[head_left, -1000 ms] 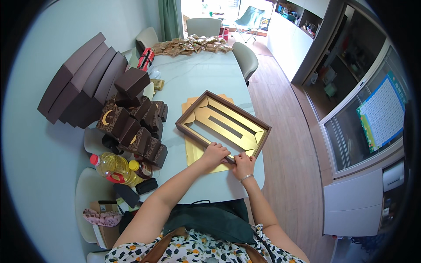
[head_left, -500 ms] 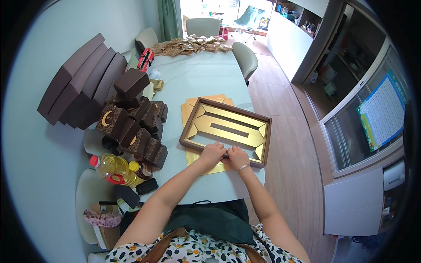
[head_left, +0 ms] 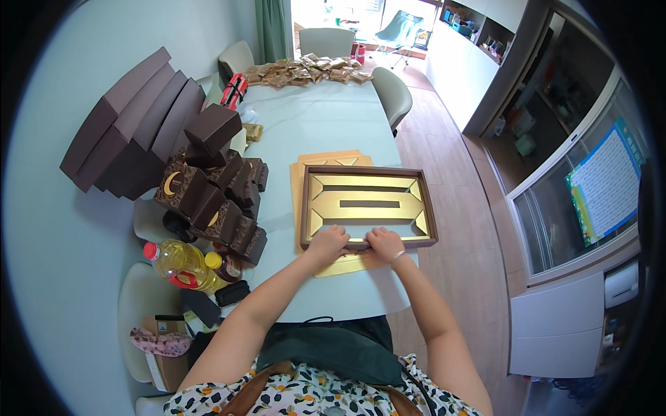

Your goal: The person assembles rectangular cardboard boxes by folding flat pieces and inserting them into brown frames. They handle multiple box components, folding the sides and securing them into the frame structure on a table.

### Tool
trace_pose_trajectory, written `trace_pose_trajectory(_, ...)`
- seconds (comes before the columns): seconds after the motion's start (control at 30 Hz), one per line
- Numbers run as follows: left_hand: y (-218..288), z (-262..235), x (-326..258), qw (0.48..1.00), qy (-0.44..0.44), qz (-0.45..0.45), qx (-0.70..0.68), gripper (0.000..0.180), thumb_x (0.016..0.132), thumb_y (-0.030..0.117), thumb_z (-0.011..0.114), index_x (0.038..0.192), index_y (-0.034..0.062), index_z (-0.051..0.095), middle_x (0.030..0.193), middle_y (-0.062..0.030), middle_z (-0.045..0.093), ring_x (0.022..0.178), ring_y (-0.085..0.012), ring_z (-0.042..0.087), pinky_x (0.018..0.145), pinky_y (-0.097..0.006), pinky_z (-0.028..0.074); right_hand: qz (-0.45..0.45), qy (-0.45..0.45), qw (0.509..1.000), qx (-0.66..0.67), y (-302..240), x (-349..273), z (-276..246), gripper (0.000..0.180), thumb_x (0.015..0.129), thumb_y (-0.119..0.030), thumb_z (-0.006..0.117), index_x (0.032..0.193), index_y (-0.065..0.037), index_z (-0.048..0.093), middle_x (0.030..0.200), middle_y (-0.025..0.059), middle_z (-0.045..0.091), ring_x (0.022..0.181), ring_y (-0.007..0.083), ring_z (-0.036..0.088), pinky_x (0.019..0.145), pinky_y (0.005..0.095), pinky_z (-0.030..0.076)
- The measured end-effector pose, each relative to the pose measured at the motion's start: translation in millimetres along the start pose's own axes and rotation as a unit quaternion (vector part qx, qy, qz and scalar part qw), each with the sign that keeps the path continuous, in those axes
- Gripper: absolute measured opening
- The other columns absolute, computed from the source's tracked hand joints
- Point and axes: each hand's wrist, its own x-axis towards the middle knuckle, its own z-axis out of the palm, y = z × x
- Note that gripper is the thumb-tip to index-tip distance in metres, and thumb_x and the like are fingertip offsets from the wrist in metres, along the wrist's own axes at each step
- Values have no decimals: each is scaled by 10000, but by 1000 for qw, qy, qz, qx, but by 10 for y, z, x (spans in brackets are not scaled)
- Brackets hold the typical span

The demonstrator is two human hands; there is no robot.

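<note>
A dark brown rectangular box (head_left: 431,211) lies open before me, with a folded gold cardboard insert (head_left: 371,213) inside it. Both hands are at the box's near wall. My left hand (head_left: 328,244) has its fingers curled over that wall left of its middle. A short way along it, my right hand (head_left: 386,244) pinches the same wall, fingers bent over the rim. Flat gold cardboard sheets (head_left: 298,201) lie under the box, sticking out at its left, far and near sides.
Small dark brown boxes (head_left: 184,188) are piled on the left, beside large brown box parts (head_left: 132,111). Nearer stand an oil bottle (head_left: 182,263) and a yellow-capped bottle (head_left: 223,267). Many small gold packets (head_left: 305,71) cover the far end of the white table (head_left: 326,125).
The box has turned counterclockwise, so its near wall now runs nearly level across my view. My hands have moved apart along that wall.
</note>
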Motion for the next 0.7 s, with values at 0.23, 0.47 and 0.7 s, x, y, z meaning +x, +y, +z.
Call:
trace_pose_trajectory(0.23, 232, -152, -16, 989, -54, 18, 136, 258, 791, 306, 680, 854, 60, 637, 853, -94, 605, 948, -266, 570, 1052, -477, 292, -70, -69, 994, -39, -50, 91, -127, 231, 761, -243, 664, 960, -172, 572, 943, 11, 568, 928, 197, 581, 726, 362, 493)
trace_pose_trajectory(0.47, 369, -43, -56, 993, -50, -27, 106, 364, 752, 379, 697, 887, 44, 648, 838, -101, 605, 1005, -288, 546, 1036, -475, 309, -87, -104, 989, -55, -185, 111, -128, 159, 775, -214, 633, 917, -167, 577, 950, 21, 564, 944, 212, 573, 772, 370, 472)
trace_pose_trajectory(0.7, 42, -307, -87, 983, -2, 176, -59, 540, 695, 447, 756, 1025, 40, 626, 1012, -85, 594, 995, -281, 549, 981, -426, 358, -146, -163, 974, -65, -17, 93, -258, 166, 831, -276, 603, 972, -189, 600, 970, -10, 583, 975, 180, 580, 796, 371, 478)
